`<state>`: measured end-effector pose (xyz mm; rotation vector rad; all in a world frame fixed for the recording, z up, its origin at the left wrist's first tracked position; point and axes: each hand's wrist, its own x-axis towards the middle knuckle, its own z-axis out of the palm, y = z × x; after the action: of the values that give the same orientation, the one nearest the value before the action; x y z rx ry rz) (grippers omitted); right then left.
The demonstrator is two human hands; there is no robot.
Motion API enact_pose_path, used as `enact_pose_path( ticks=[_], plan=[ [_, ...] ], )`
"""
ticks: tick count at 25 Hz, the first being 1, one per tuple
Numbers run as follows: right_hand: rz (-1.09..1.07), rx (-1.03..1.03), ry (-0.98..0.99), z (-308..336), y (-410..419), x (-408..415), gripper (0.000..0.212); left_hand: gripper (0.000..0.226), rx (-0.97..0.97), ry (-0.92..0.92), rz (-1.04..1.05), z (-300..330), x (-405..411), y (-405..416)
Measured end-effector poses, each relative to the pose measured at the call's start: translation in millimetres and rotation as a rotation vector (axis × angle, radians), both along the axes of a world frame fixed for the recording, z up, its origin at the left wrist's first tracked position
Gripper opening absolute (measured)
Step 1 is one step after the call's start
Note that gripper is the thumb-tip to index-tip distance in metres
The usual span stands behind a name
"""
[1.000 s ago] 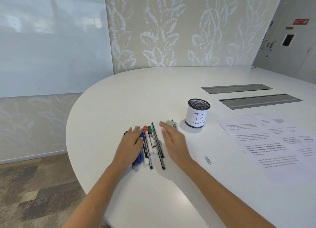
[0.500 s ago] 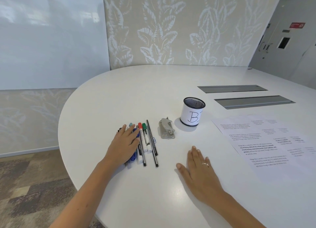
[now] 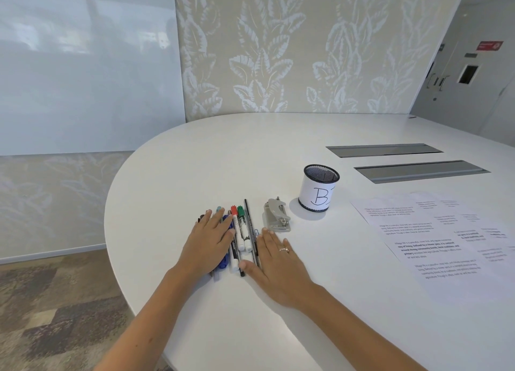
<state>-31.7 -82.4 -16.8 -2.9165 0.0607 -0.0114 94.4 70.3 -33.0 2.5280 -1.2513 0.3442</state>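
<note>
A row of pens and markers (image 3: 242, 235) lies side by side on the white table (image 3: 223, 161), among them a red-capped and a green-capped marker. My left hand (image 3: 207, 244) lies flat on the left part of the row, fingers straight. My right hand (image 3: 274, 262) lies flat on the table against the row's right side, its thumb touching the nearest pens. A grey hole punch (image 3: 276, 215) sits just beyond my right fingertips. A black mesh pen cup (image 3: 319, 187) with a white label marked "B" stands behind it.
Printed paper sheets (image 3: 434, 237) lie to the right. Two grey cable hatches (image 3: 420, 170) are set into the tabletop at the back right. The table's curved edge runs close on the left, with carpet floor below.
My right hand came back from the bare table to the right side of the pens. The hole punch, covered a second ago, now lies in the open. My left hand stayed on the pens.
</note>
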Motion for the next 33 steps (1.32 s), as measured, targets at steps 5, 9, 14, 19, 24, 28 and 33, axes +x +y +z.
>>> enact_pose_path(
  ticks=[5,9,14,19,24,28,33],
  plan=[
    [0.098,0.141,-0.018,6,-9,-8,0.105,0.050,-0.268,0.420,0.245,24,15,-9],
    [0.168,-0.011,0.015,2,-8,-5,0.106,0.052,-0.121,0.540,0.095,34,48,-19],
    [0.178,0.012,-0.011,1,1,17,0.096,0.044,-0.163,0.655,0.041,35,55,-25],
    [0.140,0.084,-0.029,4,8,31,0.085,0.043,-0.460,0.755,0.063,29,55,-27],
    [0.141,0.152,-0.121,7,12,35,0.092,0.038,-0.666,0.714,0.136,24,55,-31],
    [0.111,0.167,-0.137,3,12,35,0.102,0.051,-0.436,0.716,0.063,37,84,-31],
    [0.083,0.143,-0.080,5,14,36,0.100,0.056,-0.185,0.925,-0.078,39,101,-43]
  ],
)
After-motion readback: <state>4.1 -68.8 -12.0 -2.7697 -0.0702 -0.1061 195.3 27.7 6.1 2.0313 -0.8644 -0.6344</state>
